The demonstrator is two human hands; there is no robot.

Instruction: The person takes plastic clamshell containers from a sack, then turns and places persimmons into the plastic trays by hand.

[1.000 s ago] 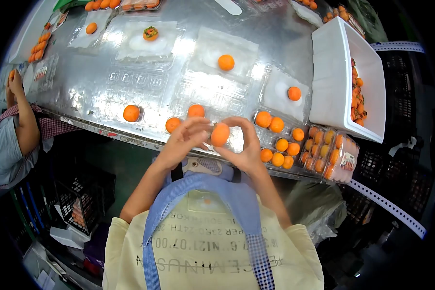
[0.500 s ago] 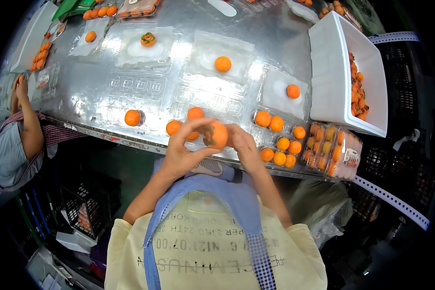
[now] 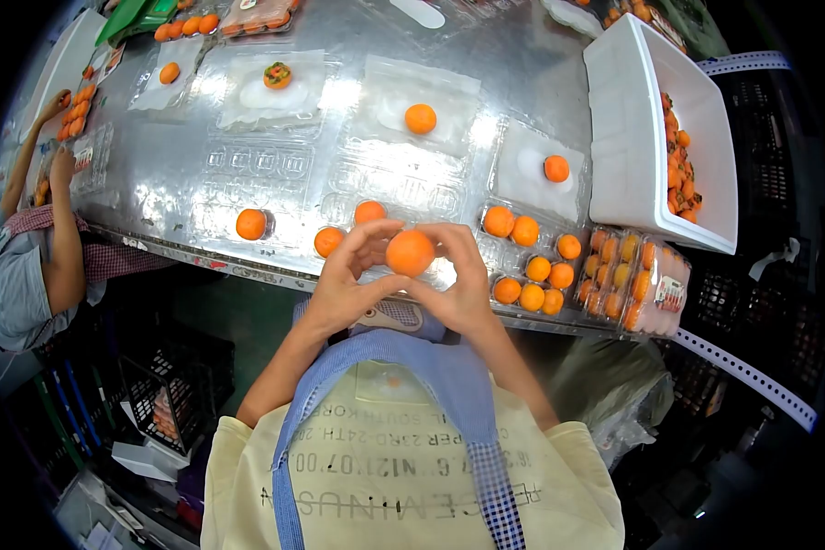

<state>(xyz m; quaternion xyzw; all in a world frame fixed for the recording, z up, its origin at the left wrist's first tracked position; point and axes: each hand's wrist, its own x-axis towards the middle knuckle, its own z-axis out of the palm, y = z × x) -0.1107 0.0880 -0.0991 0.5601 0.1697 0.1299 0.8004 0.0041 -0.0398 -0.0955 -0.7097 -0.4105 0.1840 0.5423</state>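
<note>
Between my two hands, just above the table's front edge, is a smooth orange persimmon (image 3: 411, 253). My left hand (image 3: 350, 280) curls around one side of it, with fingers behind and thumb below. My right hand (image 3: 460, 280) holds the other side, its thumb also under the fruit. The leafy top of the persimmon is turned out of sight. Just beyond my hands lies a clear plastic clamshell tray (image 3: 412, 188) with a few persimmons at its near end. To the right, another clear tray (image 3: 511, 259) holds several persimmons.
A white foam box (image 3: 628, 137) with persimmons inside stands tilted at the right, near filled clamshell packs (image 3: 605, 298). Single persimmons sit on open trays across the metal table (image 3: 179, 183). At the far left, a co-worker's hands (image 3: 61, 165) are at another tray.
The persimmon has been turned, hiding its leafy top. My right hand has closed in around its side. The co-worker's hands have moved apart, one reaching farther along the row of fruit.
</note>
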